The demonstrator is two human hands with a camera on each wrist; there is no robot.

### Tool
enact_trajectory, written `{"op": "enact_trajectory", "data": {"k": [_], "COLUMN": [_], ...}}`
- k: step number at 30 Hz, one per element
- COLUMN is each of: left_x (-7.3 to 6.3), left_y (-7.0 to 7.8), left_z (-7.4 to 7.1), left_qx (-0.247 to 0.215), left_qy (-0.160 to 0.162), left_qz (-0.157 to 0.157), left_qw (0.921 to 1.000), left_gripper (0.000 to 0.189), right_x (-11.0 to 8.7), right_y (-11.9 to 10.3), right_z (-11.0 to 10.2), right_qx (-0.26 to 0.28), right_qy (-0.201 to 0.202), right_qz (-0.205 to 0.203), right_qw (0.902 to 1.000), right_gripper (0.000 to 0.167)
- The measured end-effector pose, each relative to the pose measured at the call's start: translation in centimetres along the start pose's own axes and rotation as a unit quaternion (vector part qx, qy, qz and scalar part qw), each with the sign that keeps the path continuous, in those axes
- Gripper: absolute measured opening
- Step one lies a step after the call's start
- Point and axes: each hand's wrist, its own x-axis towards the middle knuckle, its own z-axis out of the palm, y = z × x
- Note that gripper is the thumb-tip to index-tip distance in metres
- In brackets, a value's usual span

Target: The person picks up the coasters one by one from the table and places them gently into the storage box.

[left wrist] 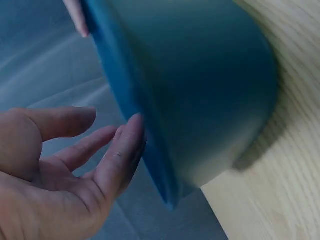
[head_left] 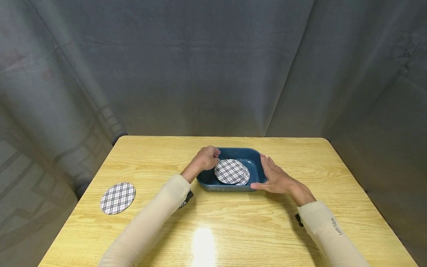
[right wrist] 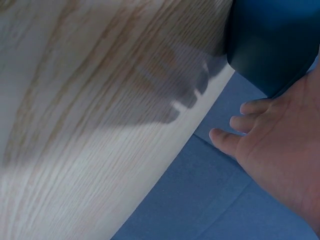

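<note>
A dark blue rectangular dish (head_left: 213,188) stands on the wooden table. Inside it lie two overlapping round plaid coasters (head_left: 229,171), white with dark lines. My left hand (head_left: 207,157) is over the dish's left end. In the left wrist view its fingertips (left wrist: 131,131) are right at the rim, and nothing shows between thumb and fingers. At the right end, my right hand (head_left: 277,177) rests against the dish with fingers extended and the thumb along the front rim. The right wrist view shows its straight fingers (right wrist: 227,141) beside the dish's outer wall (right wrist: 265,45).
Another round plaid coaster (head_left: 118,198) lies on the table at the left. Part of a further plaid piece (head_left: 182,204) shows beside my left forearm, mostly hidden by the sleeve. Grey curtains (head_left: 207,74) hang behind the table (head_left: 233,230) and at both sides.
</note>
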Motion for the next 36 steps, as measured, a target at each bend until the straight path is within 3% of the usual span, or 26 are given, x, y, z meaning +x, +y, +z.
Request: {"op": "enact_trajectory", "data": {"k": [8,13,16,19,25,28,31,36], "left_x": [-1.2,-2.4,-3.3,-4.1,-5.4,-5.8,-6.1,-6.5], "left_y": [-0.9,-2.1,-3.2,-4.1,-5.0,-5.4,-5.7,-6.2], "left_z": [-2.6,-4.6,-5.6,-6.1,-6.1,-5.8,-5.5,-5.1], "left_qx": [-0.008,0.036,0.088,0.138,0.208,0.254,0.283,0.286], "left_qy": [0.055,0.073,0.049,-0.004,-0.099,-0.116,-0.117,-0.13], "left_qz": [0.039,0.021,0.006,-0.017,-0.086,-0.101,-0.108,-0.128], "left_qw": [0.9977,0.9965,0.9949,0.9902,0.9692,0.955,0.9457,0.9405], "left_gripper": [0.031,0.036,0.045,0.058,0.083,0.09,0.091,0.098], "right_x": [-0.2,-0.1,-0.1,-0.2,-0.2,-0.2,-0.2,-0.3], "right_y": [-0.2,-0.3,-0.3,-0.2,-0.1,0.0,0.0,0.0], "right_z": [-0.1,-0.2,-0.1,-0.1,-0.2,-0.1,0.0,0.0], "right_qx": [0.003,0.002,0.002,0.002,0.004,0.004,0.005,0.006], "right_qy": [-0.005,-0.005,-0.004,-0.005,-0.002,-0.005,-0.006,-0.001], "right_qz": [0.003,0.006,0.006,0.007,0.01,0.011,0.01,0.007], "right_qw": [1.0,1.0,1.0,1.0,0.9999,0.9999,0.9999,1.0], "right_gripper": [0.122,0.123,0.123,0.122,0.122,0.122,0.121,0.121]}}
